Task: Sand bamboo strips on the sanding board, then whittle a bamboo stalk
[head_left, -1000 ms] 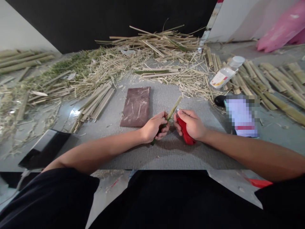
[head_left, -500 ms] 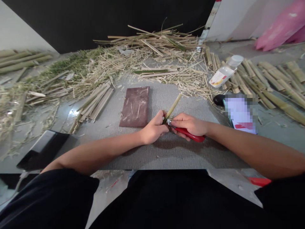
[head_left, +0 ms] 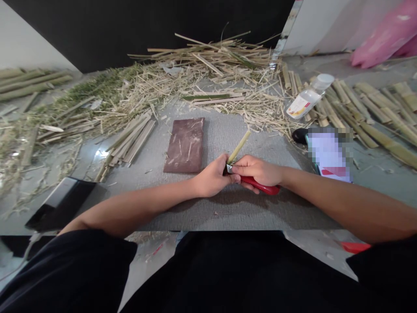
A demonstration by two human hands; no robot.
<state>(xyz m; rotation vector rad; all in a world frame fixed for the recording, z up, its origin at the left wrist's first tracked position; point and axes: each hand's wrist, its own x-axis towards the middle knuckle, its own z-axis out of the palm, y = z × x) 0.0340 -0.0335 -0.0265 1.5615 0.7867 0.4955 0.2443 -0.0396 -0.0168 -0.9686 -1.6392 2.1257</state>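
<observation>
My left hand [head_left: 216, 174] is closed around a thin bamboo strip [head_left: 239, 147], whose pale upper end sticks out toward the back right. In my right hand [head_left: 259, 170] is a red-handled utility knife [head_left: 265, 188], gripped near its front. Its metal blade end [head_left: 230, 168] lies against the strip, between my two hands. The lower end of the strip is hidden by my fingers. Both hands touch each other low over the grey table [head_left: 195, 213]. Just behind my left hand lies a brown, scuffed leather-like pad [head_left: 184, 148].
Bamboo shavings [head_left: 146, 87] heap along the back, and a bundle of split strips [head_left: 133, 137] lies to the left. A black device [head_left: 58, 204] sits at the front left. On the right are a bottle [head_left: 308, 98], a phone [head_left: 330, 154] and bamboo pieces [head_left: 384, 134].
My left hand has shifted slightly right, closer to the right hand. The strip now leans further right, with its tip a little lower. The right hand and knife have barely moved.
</observation>
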